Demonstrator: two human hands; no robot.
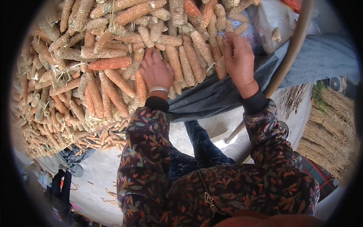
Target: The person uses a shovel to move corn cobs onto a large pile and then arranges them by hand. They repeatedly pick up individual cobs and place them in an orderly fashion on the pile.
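Note:
A large heap of bare corn cobs [109, 64], tan to orange-red, fills the upper left and middle. My left hand [157, 72], with a silver bangle at its wrist, lies palm down on the cobs near the heap's front edge. Its fingers are stretched forward and a little apart, with no cob gripped. At the heap's right edge, my right hand [239, 62] is raised beside an upright row of cobs [194, 60]. Its fingers are bent in toward the thumb. Whatever may be between them is hidden.
Dark cloth [211, 94] hangs along the heap's front edge. A curved wooden pole [293, 47] rises at the right, by a white sack [264, 22] with a loose cob on it. Dry stalk bundles [325, 128] stand far right. More cobs lie on the floor [102, 170].

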